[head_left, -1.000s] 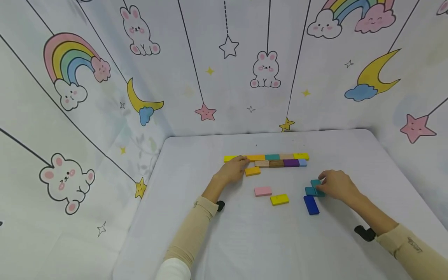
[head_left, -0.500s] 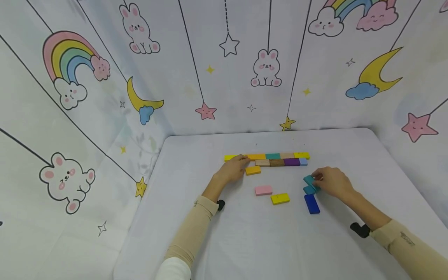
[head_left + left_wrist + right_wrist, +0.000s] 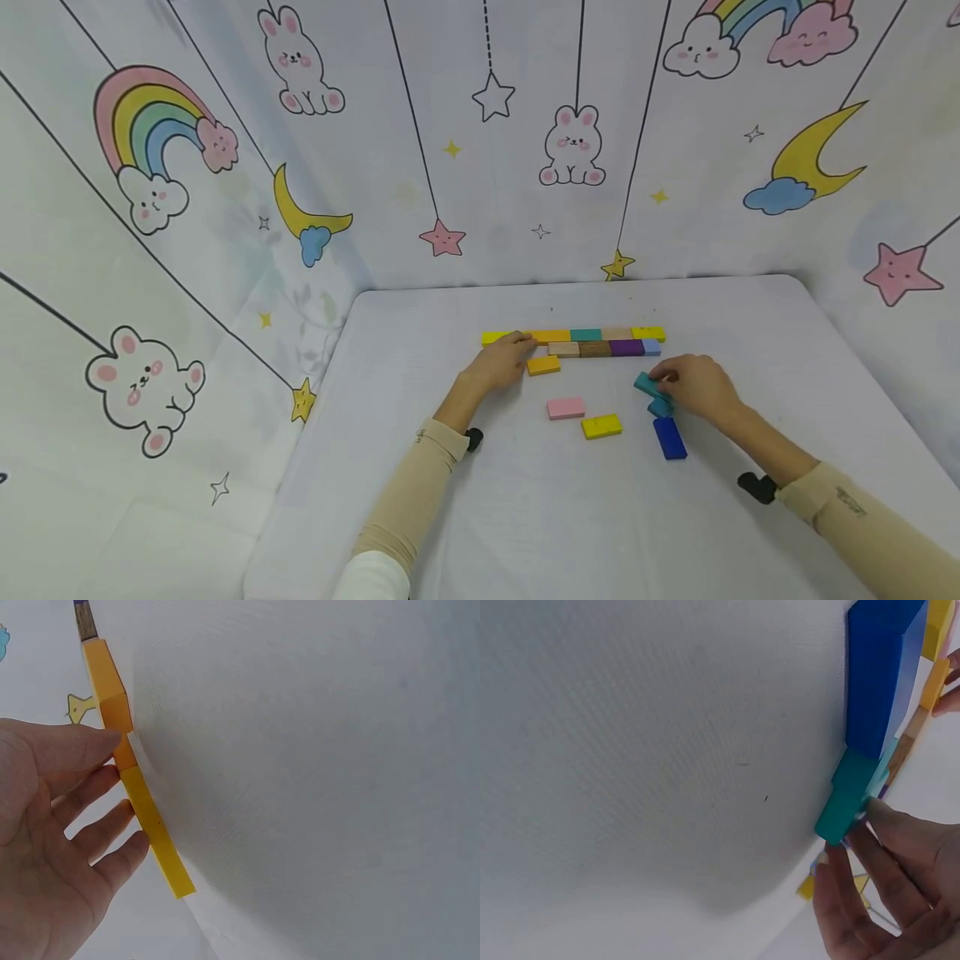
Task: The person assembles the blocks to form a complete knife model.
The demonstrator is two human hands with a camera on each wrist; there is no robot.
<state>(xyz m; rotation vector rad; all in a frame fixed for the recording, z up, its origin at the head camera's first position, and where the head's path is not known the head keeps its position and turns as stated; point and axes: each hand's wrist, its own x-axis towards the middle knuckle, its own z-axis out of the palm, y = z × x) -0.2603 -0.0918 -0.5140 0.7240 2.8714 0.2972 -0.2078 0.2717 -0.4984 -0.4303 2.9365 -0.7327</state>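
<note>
One teal block point(image 3: 645, 382) is pinched by the right hand point(image 3: 699, 387); the block row point(image 3: 586, 335) should be steadied by the relaxed left hand point(image 3: 499, 364).

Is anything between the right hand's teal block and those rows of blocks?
Nothing visible: only white table shows between the teal block in the right hand and the nearer row. The blue block lies nearer the person. The left hand is at the rows' left end.

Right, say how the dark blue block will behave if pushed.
Lying flat, the dark blue block should slide rather than roll or tip. Its crisp edges suggest it's stiff. Pushed forward, it may nudge the teal block just beyond.
</note>
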